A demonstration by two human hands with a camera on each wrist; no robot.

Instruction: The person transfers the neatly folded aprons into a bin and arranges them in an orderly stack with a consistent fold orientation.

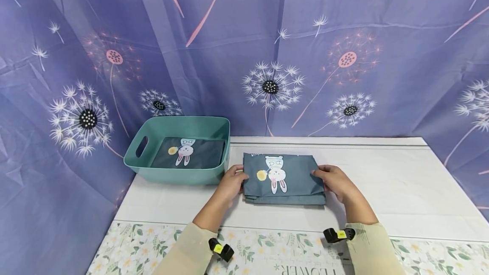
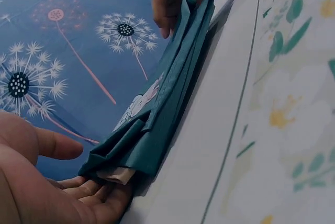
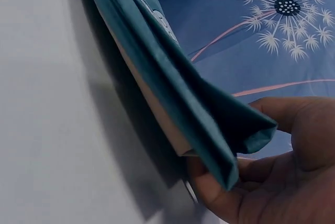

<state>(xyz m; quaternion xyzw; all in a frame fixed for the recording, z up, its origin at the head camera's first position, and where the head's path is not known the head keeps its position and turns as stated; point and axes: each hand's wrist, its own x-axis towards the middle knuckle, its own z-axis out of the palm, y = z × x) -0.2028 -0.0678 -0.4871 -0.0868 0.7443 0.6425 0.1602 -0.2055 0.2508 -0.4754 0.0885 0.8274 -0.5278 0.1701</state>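
Observation:
Both hands hold a folded dark teal cloth (image 1: 292, 181) printed with a white rabbit and a yellow flower, upside down in the head view. My left hand (image 1: 231, 182) has its fingers under the left edge and its thumb at the top. On the opposite edge, my right hand (image 1: 336, 181) pinches the layers, thumb above and fingers below. Seen from the right wrist, the cloth (image 3: 167, 88) shows stacked folds and a beige underside, with a shadow on the table beneath. In the left wrist view, a beige bit pokes out by the left fingers (image 2: 107, 205).
A green plastic basket (image 1: 175, 175) with a handle slot stands left of the left hand. Inside lies another folded cloth (image 1: 208, 152) with the same rabbit print. The white table (image 1: 389, 190) has a floral front strip (image 1: 275, 247), and a purple dandelion curtain (image 1: 237, 75) hangs behind.

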